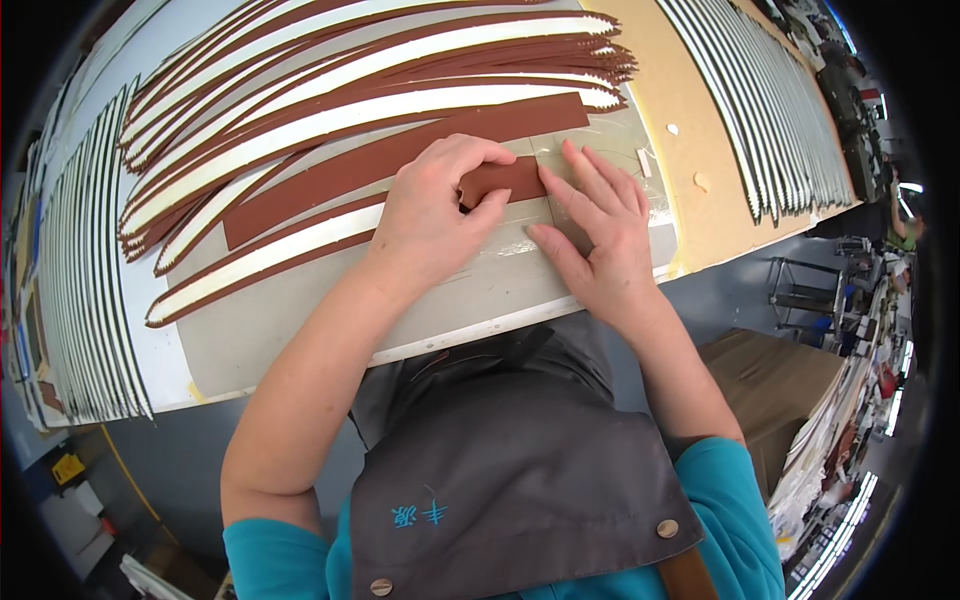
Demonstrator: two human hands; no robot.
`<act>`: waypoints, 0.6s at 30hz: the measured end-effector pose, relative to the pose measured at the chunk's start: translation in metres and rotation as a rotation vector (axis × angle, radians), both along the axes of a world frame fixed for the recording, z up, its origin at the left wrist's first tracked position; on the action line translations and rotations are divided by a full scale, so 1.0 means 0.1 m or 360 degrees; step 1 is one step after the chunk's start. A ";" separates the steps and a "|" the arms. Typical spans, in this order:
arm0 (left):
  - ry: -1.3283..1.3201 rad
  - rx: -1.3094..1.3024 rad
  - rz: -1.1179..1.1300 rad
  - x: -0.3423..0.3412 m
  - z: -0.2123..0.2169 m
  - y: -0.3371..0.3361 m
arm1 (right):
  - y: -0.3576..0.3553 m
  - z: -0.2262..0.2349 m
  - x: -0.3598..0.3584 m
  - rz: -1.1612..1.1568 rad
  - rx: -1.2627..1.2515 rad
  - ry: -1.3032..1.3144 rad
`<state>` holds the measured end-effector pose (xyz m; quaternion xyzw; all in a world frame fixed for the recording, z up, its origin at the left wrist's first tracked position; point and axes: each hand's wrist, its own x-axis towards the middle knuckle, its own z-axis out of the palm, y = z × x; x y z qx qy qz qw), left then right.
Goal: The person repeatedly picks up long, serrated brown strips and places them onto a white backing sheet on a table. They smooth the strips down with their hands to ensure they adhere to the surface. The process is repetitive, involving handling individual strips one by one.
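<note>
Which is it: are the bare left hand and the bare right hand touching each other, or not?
Apart: the head view shows the thin reddish-brown strip in the gap between the left hand and the right hand.

Brown-edged strip (272, 254) — partly hidden under left hand (432, 205).

Lol, the dark apron (520, 480) is showing two little bright blue characters (419, 515), sitting side by side.
</note>
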<state>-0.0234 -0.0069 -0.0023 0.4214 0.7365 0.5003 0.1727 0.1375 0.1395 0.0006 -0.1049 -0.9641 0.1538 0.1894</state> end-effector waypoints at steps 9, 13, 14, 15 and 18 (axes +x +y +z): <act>0.0182 -0.0044 -0.0034 0.01 0.02 -0.01 | 0.03 0.08 -0.04 0.0111 0.0087 -0.0047; 0.0228 -0.0059 -0.0041 0.01 0.03 -0.01 | 0.12 0.01 -0.04 0.0122 0.0054 -0.0060; 0.0244 -0.0041 -0.0051 0.01 0.03 -0.02 | 0.12 -0.01 -0.04 0.0123 0.0025 -0.0068; 0.0260 -0.0024 -0.0061 -0.01 0.01 -0.01 | 0.13 -0.02 -0.04 0.0113 0.0024 -0.0048; 0.0111 0.0017 -0.0064 -0.01 0.09 -0.03 | 0.12 -0.02 -0.05 0.0092 0.0002 0.0004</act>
